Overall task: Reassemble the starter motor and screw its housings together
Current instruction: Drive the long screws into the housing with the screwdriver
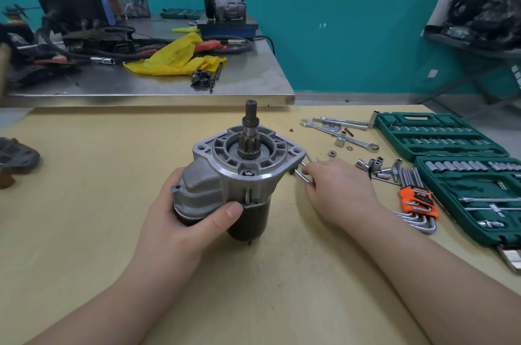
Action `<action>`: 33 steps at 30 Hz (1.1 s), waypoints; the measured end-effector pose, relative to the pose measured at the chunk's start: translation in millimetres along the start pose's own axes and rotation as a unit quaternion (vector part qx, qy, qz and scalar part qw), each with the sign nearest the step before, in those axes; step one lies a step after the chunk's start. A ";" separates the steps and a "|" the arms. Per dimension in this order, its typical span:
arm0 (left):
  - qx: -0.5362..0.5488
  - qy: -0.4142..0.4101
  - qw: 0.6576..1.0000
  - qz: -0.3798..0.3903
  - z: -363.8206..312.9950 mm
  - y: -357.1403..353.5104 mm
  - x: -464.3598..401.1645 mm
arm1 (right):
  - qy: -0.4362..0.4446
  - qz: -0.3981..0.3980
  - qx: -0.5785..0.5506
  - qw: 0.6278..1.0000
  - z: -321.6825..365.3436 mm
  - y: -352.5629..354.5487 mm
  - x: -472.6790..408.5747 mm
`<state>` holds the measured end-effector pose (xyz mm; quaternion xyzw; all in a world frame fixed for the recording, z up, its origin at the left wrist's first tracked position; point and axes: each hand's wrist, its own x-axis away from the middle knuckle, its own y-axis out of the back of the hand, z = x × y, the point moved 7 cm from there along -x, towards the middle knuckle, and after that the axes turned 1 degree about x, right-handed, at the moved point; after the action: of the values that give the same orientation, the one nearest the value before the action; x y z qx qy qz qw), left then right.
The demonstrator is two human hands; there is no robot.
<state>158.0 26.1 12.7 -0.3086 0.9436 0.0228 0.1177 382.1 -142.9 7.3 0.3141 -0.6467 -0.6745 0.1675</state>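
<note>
- A pale wooden worktop (84, 232) carries the job, with a steel bench (253, 74) butted against its far edge and two open green socket cases (439, 136) along its right edge.
- The starter motor (239, 175) stands upright near the middle of the worktop, dark body down, silver nose housing (248, 158) seated on top and the pinion shaft (249, 122) pointing up.
- The left hand (183, 212) is clamped on the motor's left side, thumb pressed at the seam where the silver housing meets the dark body; a firm hold here should keep the two halves aligned.
- The right hand (335, 186) rests just right of the motor with its fingers closed on a thin bright tool (303, 172), probably a hex key, whose far end lies at the flange; whether it is seated in a fastener cannot be told.
- An orange hex key set (417, 198) and loose sockets (375, 167) lie between the right hand and the cases, within easy reach.
- One small screw head (248, 173) shows on the housing's near face.
- Judged from this, the step is fastening the housings: the key should seat fully and square before any turn, and the screws are best snugged evenly so that the flange does not cock.
</note>
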 end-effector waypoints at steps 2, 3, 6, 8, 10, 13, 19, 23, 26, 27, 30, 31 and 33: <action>0.003 0.002 1.000 0.004 1.0 -0.3 -0.2 | -0.004 0.004 -0.011 1.000 -0.4 -1.2 1.0; 0.006 0.004 1.000 0.004 1.6 -0.3 -0.4 | -0.003 0.005 -0.032 0.999 -1.4 -1.8 2.6; 0.010 0.009 1.000 0.003 3.1 0.2 -0.6 | -0.037 0.005 -0.185 0.982 -10.3 -2.4 11.5; 0.004 0.009 1.000 0.005 3.2 0.2 -0.7 | -0.089 -0.041 -0.281 0.955 -24.8 1.6 14.0; 0.000 0.007 1.000 0.005 3.0 0.2 -1.2 | -0.137 -0.080 -0.318 0.935 -37.9 3.5 15.7; -0.001 0.007 1.000 0.002 3.1 -0.1 -1.4 | -0.140 -0.072 -0.304 0.940 -36.8 3.1 18.7; -0.010 0.004 1.000 -0.005 3.7 1.8 -0.1 | 0.005 0.001 -0.016 1.000 7.1 3.7 23.8; -0.008 0.004 1.000 -0.004 3.4 1.8 -0.2 | 0.001 -0.020 -0.067 0.998 11.3 4.3 23.0; -0.002 0.006 1.000 0.000 3.2 0.8 -0.4 | -0.071 -0.106 -0.119 0.985 -12.4 19.0 7.4; -0.001 0.007 1.000 0.001 3.4 0.7 -0.5 | -0.083 -0.108 -0.105 0.985 -19.4 20.5 1.4; -0.002 0.003 1.000 0.001 3.6 1.0 -0.7 | -0.089 -0.030 -0.009 0.996 -28.3 8.3 -11.5; -0.004 0.001 1.000 0.001 3.4 0.7 -0.6 | -0.081 -0.017 0.019 0.996 -27.8 3.9 -13.1; -0.002 -0.002 1.000 0.001 3.5 0.6 -0.8 | -0.069 -0.005 0.056 0.996 -25.1 0.8 -14.4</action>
<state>159.0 27.5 9.4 -0.3082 0.9435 0.0254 0.1188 408.8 -153.1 12.0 0.2789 -0.6918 -0.6584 0.1006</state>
